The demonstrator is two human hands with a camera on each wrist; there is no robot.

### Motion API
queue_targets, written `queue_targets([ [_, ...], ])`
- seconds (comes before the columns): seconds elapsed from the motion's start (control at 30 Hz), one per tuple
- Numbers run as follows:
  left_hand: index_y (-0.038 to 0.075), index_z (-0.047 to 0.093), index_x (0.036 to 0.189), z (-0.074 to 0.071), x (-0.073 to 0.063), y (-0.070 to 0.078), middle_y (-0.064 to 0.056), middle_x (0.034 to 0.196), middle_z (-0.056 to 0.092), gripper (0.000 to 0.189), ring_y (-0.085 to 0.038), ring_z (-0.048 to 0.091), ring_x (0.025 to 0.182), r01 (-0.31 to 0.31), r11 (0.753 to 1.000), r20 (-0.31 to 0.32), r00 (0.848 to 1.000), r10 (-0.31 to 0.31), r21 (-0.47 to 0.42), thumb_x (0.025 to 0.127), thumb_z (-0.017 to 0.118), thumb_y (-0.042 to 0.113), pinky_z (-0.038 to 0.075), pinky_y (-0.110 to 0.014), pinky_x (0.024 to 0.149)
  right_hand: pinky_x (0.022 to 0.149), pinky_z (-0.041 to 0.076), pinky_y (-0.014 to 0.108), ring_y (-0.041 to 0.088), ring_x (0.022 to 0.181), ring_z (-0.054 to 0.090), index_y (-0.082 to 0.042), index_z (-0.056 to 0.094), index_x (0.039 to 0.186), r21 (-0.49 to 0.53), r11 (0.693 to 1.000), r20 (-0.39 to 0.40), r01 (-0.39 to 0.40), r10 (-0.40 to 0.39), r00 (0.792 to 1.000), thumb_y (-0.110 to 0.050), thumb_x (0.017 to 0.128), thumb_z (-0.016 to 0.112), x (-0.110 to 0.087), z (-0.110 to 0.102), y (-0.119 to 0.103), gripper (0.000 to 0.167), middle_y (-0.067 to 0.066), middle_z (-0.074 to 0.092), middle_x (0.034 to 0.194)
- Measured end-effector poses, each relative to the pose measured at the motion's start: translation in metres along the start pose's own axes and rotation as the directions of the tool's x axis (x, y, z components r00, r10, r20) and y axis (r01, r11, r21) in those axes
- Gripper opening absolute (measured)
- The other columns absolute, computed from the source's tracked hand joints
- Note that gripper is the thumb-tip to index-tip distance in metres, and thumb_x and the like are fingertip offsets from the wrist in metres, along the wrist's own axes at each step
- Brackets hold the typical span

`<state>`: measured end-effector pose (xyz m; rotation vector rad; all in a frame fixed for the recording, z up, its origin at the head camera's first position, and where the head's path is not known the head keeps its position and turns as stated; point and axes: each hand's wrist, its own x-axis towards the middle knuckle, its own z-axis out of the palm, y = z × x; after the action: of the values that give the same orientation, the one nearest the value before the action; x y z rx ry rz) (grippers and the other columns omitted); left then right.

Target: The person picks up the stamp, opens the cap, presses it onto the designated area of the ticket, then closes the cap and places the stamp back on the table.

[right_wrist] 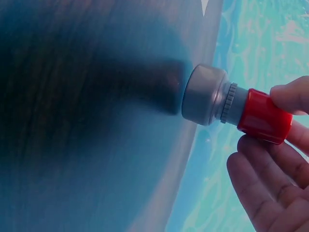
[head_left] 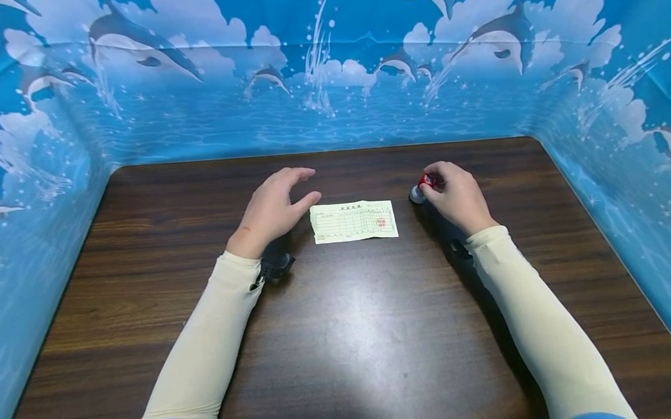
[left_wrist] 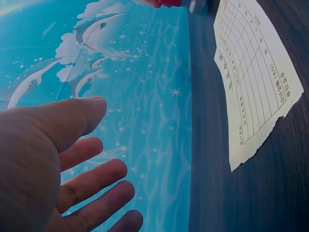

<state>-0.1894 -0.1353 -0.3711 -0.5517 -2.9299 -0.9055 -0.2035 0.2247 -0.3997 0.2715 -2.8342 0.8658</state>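
My right hand (head_left: 458, 195) pinches the red handle of a stamp (right_wrist: 264, 116) between thumb and fingers, at the right of the paper. The stamp's round grey base (head_left: 417, 195) points down, close over the table, as the right wrist view shows. A pale green printed receipt slip (head_left: 342, 225) lies flat between the hands, with a grid and a red seal mark (head_left: 381, 222) toward its right end. At its left, my left hand (head_left: 272, 207) hovers with fingers spread and nothing in them. One end of the slip looks torn in the left wrist view.
The dark wooden table (head_left: 332, 338) has rounded far corners. A blue curtain (head_left: 329, 101) printed with dolphins and clouds closes off its back and both sides. Dark wrist cameras (head_left: 277, 265) sit below the hands.
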Motion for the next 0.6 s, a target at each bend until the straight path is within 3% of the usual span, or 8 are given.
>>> queue_targets([
  [0.4, 0.016, 0.056, 0.149, 0.0018, 0.0, 0.0014, -0.006, 0.144, 0.06, 0.054, -0.026, 0.056, 0.133, -0.009, 1.0, -0.015, 1.0, 0.009, -0.004, 0.102, 0.066, 0.041, 0.046, -0.049, 0.108, 0.09, 0.055, 0.051, 0.033, 0.096, 0.061, -0.001, 0.065, 0.125, -0.051, 0.998, 0.056, -0.026, 0.029, 0.998, -0.014, 0.097, 0.071, 0.0057, 0.005, -0.0023, 0.032, 0.018, 0.065, 0.114],
  [0.6, 0.016, 0.055, 0.15, -0.0005, -0.001, 0.0012, -0.006, 0.145, 0.06, 0.055, -0.026, 0.055, 0.134, -0.003, 1.0, -0.017, 1.0, 0.003, -0.004, 0.102, 0.066, 0.042, 0.046, -0.049, 0.109, 0.094, 0.054, 0.052, 0.032, 0.102, 0.063, 0.0, 0.059, 0.133, -0.011, 0.999, 0.055, -0.04, 0.04, 0.998, -0.017, 0.097, 0.071, 0.0027, 0.0047, -0.0007, 0.041, 0.018, 0.063, 0.121],
])
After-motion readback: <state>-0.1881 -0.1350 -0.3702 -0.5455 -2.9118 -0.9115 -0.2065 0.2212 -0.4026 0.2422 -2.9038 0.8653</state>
